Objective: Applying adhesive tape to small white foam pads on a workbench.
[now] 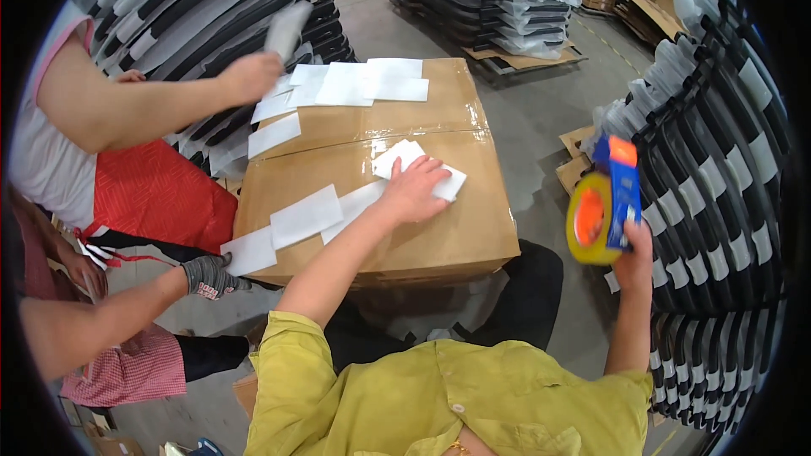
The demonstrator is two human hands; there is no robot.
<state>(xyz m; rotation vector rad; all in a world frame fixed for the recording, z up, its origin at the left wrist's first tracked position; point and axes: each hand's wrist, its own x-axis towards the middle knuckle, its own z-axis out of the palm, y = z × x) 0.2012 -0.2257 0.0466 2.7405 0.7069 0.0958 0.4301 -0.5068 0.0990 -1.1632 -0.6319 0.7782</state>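
My left hand (412,189) lies on a small pile of white foam sheets (399,157), fingers spread over them, on top of a large cardboard box (443,241). My right hand (635,258) is raised off to the right of the box. It grips a blue tape dispenser (623,194) with an orange part on top and a wide yellow roll of tape (578,226) on it. From beneath my left forearm, a row of white sheets (306,214) runs toward the box's near left corner. More white sheets (345,84) overlap along its far side.
At the left, a co-worker's bare hand (252,78) holds a blurred white sheet (288,30). Another co-worker's gloved hand (211,277) touches the sheet at the near left corner. Tall stacks of black curved parts (718,169) stand at the right, far left and back.
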